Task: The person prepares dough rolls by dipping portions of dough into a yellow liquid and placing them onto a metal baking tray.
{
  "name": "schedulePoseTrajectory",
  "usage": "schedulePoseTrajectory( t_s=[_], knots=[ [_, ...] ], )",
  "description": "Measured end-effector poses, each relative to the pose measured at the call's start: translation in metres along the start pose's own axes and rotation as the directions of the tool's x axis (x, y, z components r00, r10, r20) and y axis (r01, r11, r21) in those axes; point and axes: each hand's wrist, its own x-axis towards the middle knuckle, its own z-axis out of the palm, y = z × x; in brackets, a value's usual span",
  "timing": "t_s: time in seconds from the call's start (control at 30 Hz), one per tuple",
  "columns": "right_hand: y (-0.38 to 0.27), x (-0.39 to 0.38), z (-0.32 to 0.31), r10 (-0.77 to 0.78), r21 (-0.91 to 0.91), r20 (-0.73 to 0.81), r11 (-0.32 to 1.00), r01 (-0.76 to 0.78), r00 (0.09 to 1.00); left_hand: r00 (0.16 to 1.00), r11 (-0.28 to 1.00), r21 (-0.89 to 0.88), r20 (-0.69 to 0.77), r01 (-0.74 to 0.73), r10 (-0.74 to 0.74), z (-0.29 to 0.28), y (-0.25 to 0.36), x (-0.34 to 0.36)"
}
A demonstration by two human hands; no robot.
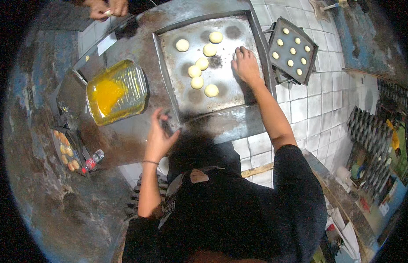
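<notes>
A large metal baking tray (230, 97) lies on the worktable before me, with several pale round dough balls (194, 71) scattered over its left and middle parts. Toward the tray's right side, my right hand (247, 65) is cupped low with bent fingers. Whatever lies under its fingers is hidden. My left hand (161, 136) hovers by the tray's near left corner, fingers apart and holding nothing. Left of the tray sits a clear ribbed plastic container (138, 83) with yellow-orange stuff (108, 94) smeared inside.
A smaller dark tray (286, 50) of dough pieces rests on a stack at the right. Another person's hands (108, 8) pinch something small at the far left. A red-capped bottle (93, 160) lies beside a box of browned buns (67, 150). A metal rack (375, 149) is far right.
</notes>
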Motion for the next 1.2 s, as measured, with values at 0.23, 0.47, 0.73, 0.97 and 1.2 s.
schedulePoseTrajectory(
  t_s=[0.23, 0.47, 0.73, 0.97, 1.2],
  knots=[
    [0.001, 0.002, 0.033, -0.095, -0.067, 0.038, 0.993, 0.097, 0.995, 0.996, 0.996, 0.087, -0.090, 0.028, -0.020, 0.005, -0.041, -0.015],
    [-0.016, 0.052, -0.017, -0.248, 0.385, 0.053, 0.899, 0.209, 0.967, 0.994, 0.970, -0.229, -0.053, 0.078, -0.092, 0.013, -0.023, -0.008],
    [-0.066, 0.099, 0.007, -0.582, -0.201, 0.358, 0.716, 0.669, 0.730, 0.997, 0.993, -0.115, -0.059, 0.035, -0.042, -0.007, 0.001, 0.005],
    [-0.074, 0.093, -0.067, -0.427, 0.648, 0.677, 0.731, -0.212, 0.600, 0.976, 0.666, -0.715, -0.123, -0.212, 0.178, -0.006, 0.002, 0.041],
    [-0.255, -0.060, -0.189, -0.192, 0.817, 0.311, 0.555, -0.158, 0.931, 0.929, 0.624, -0.703, -0.352, -0.341, 0.111, -0.005, 0.031, 0.039]
  ],
)
